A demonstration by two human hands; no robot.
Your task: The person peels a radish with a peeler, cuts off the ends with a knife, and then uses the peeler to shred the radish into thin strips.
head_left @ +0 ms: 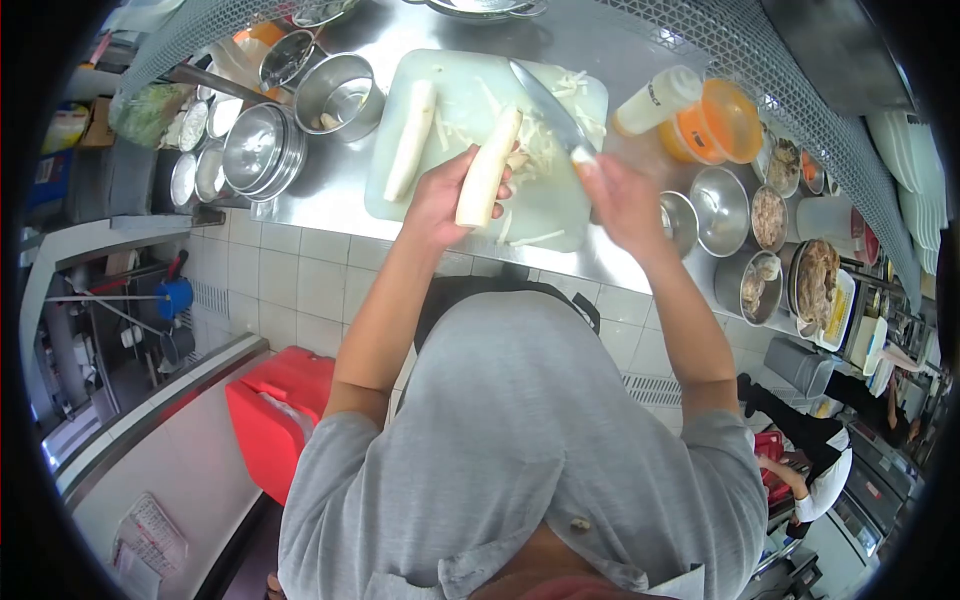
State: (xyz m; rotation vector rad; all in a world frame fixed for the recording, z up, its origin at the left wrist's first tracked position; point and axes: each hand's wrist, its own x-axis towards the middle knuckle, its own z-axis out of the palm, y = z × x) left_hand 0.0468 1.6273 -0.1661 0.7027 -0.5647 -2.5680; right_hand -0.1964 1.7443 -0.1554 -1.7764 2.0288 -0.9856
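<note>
My left hand is closed round a long, pale, peeled vegetable, which tilts up over the cutting board. In my right hand is a kitchen knife, gripped by its pale handle. Its blade points away and to the left, apart from the held vegetable. A second pale vegetable lies whole on the board's left side. Pale peelings are scattered over the right half of the board, some behind my left hand.
Left of the board stand a metal pot and stacked steel bowls. To the right are a white squeeze bottle, an orange tub and several metal bowls. A red bin sits below left. Another person is at far right.
</note>
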